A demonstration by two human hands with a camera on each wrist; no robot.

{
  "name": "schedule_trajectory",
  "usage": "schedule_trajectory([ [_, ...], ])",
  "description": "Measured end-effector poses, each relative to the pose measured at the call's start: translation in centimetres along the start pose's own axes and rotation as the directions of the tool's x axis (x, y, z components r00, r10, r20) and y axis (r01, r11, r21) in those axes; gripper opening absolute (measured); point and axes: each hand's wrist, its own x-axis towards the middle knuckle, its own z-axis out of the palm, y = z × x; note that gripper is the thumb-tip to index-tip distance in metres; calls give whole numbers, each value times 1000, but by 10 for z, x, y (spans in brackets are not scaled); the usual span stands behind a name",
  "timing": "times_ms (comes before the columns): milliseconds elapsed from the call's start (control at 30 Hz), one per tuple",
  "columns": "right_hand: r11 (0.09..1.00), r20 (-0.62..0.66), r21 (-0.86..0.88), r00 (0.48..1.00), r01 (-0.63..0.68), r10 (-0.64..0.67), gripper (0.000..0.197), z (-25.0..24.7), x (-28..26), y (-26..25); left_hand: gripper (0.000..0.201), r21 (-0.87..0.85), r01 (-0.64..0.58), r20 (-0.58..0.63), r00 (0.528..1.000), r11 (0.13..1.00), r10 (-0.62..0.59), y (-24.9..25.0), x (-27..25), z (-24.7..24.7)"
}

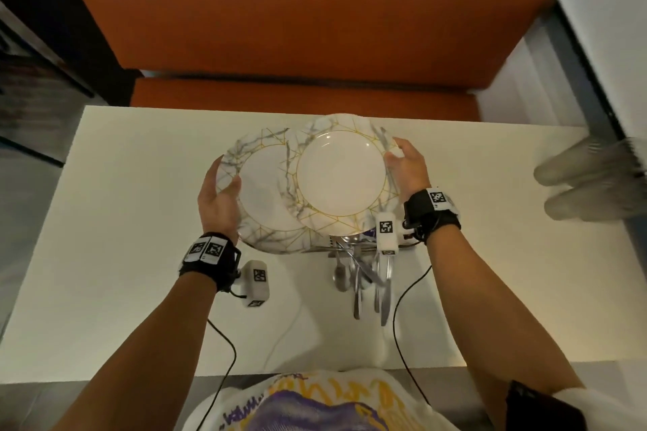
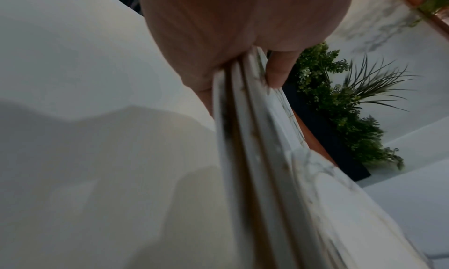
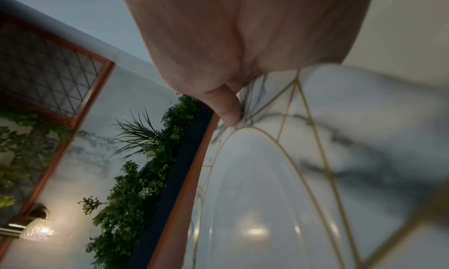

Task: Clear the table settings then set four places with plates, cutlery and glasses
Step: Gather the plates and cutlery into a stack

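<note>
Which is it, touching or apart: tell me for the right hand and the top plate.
Touching. In the right wrist view, the right hand presses its thumb onto the top plate at its marbled rim; the head view shows its fingers curled round that edge.

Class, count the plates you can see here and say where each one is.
4: the left hand holds a stack of three plates by its rim; the right hand holds the top plate, slid sideways. More may be hidden.
</note>
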Motion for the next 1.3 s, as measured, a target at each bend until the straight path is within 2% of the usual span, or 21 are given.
schedule_trajectory([
  [100, 1000, 5, -18, 1000, -12, 12, 39, -7, -10, 16, 52, -53, 50, 42, 998, 997, -48, -5, -15, 25],
  [200, 992, 34, -117, 999, -37, 42, 46, -12, -18, 34, 50, -95, 95, 63, 994, 991, -90, -4, -34, 49],
  [300, 984, 52, -176, 999, 16, -7, 48, -19, -29, 44, 48, -94, 119, 95, 989, 988, -110, -4, -50, 69],
  [467, 972, -4, -229, 998, 54, -56, 49, -30, -47, 62, 51, -22, 157, 192, 970, 987, -150, -8, -61, 87],
  [600, 969, -108, -245, 994, -23, -4, 48, -38, -60, 76, 54, 177, 3, 292, 955, 984, -56, -2, -78, 100],
  [667, 972, -151, -229, 988, -52, 17, 49, -45, -69, 84, 66, 282, -53, 363, 930, 958, -55, -5, -79, 101],
  [867, 972, -252, -177, 962, -156, 108, 65, -81, -113, 125, 68, 531, -218, 528, 841, 819, -119, -23, -90, 127],
  [967, 964, -317, -170, 938, -203, 142, 63, -104, -127, 145, 74, 631, -257, 564, 799, 732, -206, -36, -99, 150],
  [1067, 952, -390, -164, 904, -257, 176, 63, -131, -137, 164, 84, 681, -338, 618, 742, 650, -261, -49, -114, 183],
  [1167, 936, -418, -170, 883, -309, 216, 64, -162, -140, 184, 78, 698, -448, 664, 696, 558, -271, -62, -129, 221],
  [1300, 916, -412, -170, 871, -362, 268, 67, -203, -134, 211, 76, 721, -521, 672, 686, 458, -277, -84, -148, 275],
])
